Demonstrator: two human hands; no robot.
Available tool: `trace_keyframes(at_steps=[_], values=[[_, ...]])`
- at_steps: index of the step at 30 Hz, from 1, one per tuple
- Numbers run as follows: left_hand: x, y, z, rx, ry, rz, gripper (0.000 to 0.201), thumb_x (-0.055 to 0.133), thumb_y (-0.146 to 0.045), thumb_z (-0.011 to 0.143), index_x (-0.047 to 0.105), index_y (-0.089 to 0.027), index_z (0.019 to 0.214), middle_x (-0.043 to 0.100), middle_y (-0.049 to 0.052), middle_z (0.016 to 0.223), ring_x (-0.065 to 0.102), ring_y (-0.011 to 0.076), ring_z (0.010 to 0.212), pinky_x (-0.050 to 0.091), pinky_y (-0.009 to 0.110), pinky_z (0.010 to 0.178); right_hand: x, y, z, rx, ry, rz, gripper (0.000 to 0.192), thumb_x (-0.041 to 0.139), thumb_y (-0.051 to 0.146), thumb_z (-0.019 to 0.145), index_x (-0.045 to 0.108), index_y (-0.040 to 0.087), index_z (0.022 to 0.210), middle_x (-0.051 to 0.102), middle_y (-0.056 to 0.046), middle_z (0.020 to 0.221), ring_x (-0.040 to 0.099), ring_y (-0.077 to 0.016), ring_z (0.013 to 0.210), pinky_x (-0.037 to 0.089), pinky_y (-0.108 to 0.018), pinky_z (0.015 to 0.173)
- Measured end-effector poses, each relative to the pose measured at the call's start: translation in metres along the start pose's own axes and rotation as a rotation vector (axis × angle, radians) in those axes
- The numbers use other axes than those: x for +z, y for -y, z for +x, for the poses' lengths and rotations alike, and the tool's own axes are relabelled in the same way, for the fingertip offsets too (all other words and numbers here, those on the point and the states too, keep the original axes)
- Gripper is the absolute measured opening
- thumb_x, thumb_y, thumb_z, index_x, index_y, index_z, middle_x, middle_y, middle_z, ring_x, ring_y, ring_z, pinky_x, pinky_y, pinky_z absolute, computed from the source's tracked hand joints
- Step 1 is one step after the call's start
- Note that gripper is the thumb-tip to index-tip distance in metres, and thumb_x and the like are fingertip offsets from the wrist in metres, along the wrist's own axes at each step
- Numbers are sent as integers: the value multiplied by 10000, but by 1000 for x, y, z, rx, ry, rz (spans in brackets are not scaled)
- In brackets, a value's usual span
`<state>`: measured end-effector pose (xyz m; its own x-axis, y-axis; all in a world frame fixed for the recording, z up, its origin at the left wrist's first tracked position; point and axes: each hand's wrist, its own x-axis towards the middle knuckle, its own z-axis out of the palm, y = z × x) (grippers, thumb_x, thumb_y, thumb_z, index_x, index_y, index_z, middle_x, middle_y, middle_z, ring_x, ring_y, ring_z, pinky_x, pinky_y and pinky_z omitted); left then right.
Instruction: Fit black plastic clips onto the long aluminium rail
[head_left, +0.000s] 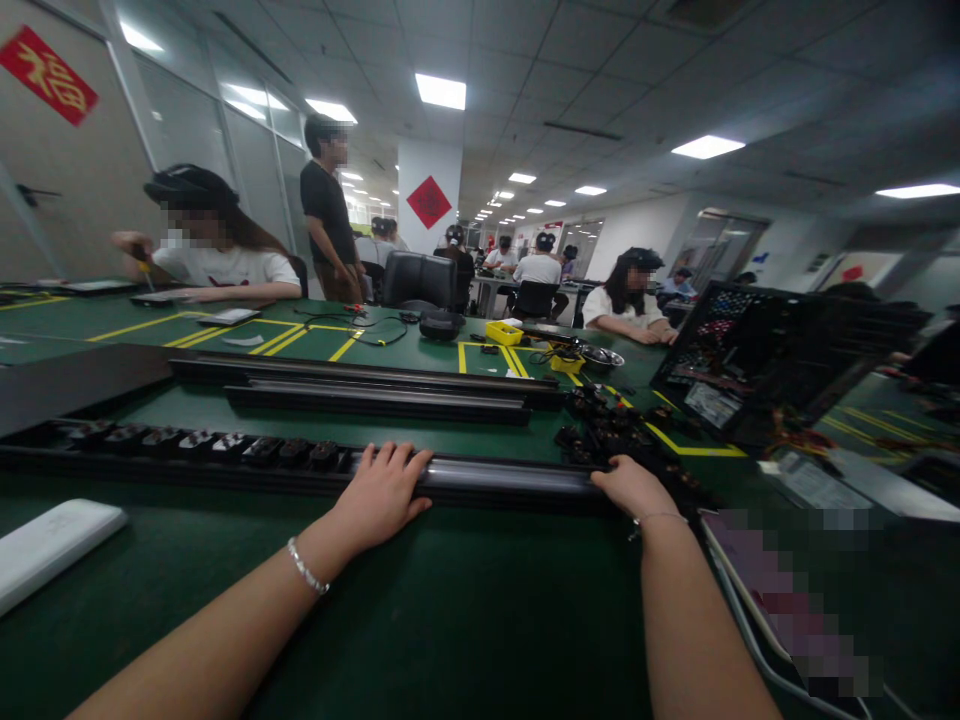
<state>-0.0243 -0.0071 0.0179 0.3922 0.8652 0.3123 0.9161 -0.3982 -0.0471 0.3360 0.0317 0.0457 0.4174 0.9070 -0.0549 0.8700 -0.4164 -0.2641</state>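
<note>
A long black rail [510, 477] lies across the green table [465, 600] in front of me, with several black socket modules [202, 445] seated in its left part. My left hand [382, 492] rests flat on the rail's middle, fingers over its top edge. At the rail's right end my right hand [630, 485] touches it, next to a pile of loose black modules [600, 425]. Whether either hand grips the rail is unclear.
Two more black rails [375, 385] lie further back. An open black computer case [757, 360] stands at the right, a white flat object [52, 540] at the left edge. A yellow box [504, 332] and cables sit behind. Other people sit at far tables.
</note>
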Motion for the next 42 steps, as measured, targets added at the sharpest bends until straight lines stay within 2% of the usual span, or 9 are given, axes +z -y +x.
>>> trace_keyframes(at_steps=[6, 12, 18, 21, 25, 29, 33, 37, 42], values=[[0, 0, 1, -2, 14, -12, 550, 503, -438, 786, 390, -247, 1288, 484, 117, 1245, 417, 316, 1155, 266, 546, 988, 0, -4, 3, -2, 5, -15, 410, 554, 386, 682, 647, 178, 1023, 677, -121, 921, 632, -250, 886, 471, -323, 755], [-1, 0, 1, -3, 20, -20, 553, 493, -444, 788, 384, -246, 1292, 478, 118, 1255, 414, 314, 1161, 260, 542, 991, -2, -9, 8, 34, 33, -21, 472, 521, 363, 691, 613, 139, 1096, 669, -138, 967, 638, -253, 867, 474, -319, 740], [1, 2, 0, 3, 4, -25, 556, 491, -451, 789, 375, -259, 1298, 478, 107, 1253, 415, 312, 1160, 256, 545, 993, 0, -28, 21, 73, 0, 12, 495, 513, 355, 697, 570, 133, 1136, 664, -144, 976, 645, -258, 824, 480, -344, 714], [1, 2, 0, -2, 6, -27, 562, 500, -455, 784, 383, -257, 1296, 480, 110, 1253, 418, 313, 1159, 258, 541, 993, -5, -33, 20, 130, -83, 66, 527, 529, 409, 690, 543, 133, 1138, 649, -157, 997, 635, -268, 844, 477, -362, 735], [-1, 0, 0, -6, 8, -25, 557, 517, -440, 780, 398, -253, 1291, 489, 114, 1257, 424, 310, 1165, 266, 533, 995, -15, -23, 9, 189, -297, 150, 541, 499, 460, 719, 480, 150, 1163, 633, -156, 984, 604, -288, 910, 461, -368, 761], [-8, 1, 0, 2, 9, -56, 518, 458, -475, 817, 421, -245, 1280, 504, 104, 1276, 436, 290, 1180, 290, 508, 996, -15, -15, 2, 145, -422, 142, 467, 456, 427, 768, 467, 159, 1150, 617, -146, 955, 566, -300, 938, 446, -374, 762], [-21, 17, 2, -45, -37, -94, 469, 307, -454, 888, 475, -180, 1230, 592, 97, 1183, 530, 233, 1083, 359, 410, 966, -7, -22, 12, 52, -516, 45, 376, 450, 341, 778, 521, 140, 1087, 599, -152, 966, 506, -300, 999, 416, -380, 829], [-36, 44, 2, -172, -90, -23, 418, 280, -347, 887, 555, -151, 1133, 628, 93, 1100, 546, 230, 1041, 395, 367, 928, 5, -31, 26, -105, -638, 57, 385, 409, 208, 771, 510, 109, 1130, 511, -158, 1165, 441, -253, 1106, 335, -353, 959], [-48, 79, -2, -303, 5, 38, 414, 287, -248, 830, 598, -136, 1080, 625, 93, 1098, 562, 230, 985, 411, 361, 901, 16, -31, 34, -106, -691, 109, 382, 366, 189, 780, 570, 132, 1098, 449, -141, 1199, 405, -237, 1151, 338, -320, 967]])
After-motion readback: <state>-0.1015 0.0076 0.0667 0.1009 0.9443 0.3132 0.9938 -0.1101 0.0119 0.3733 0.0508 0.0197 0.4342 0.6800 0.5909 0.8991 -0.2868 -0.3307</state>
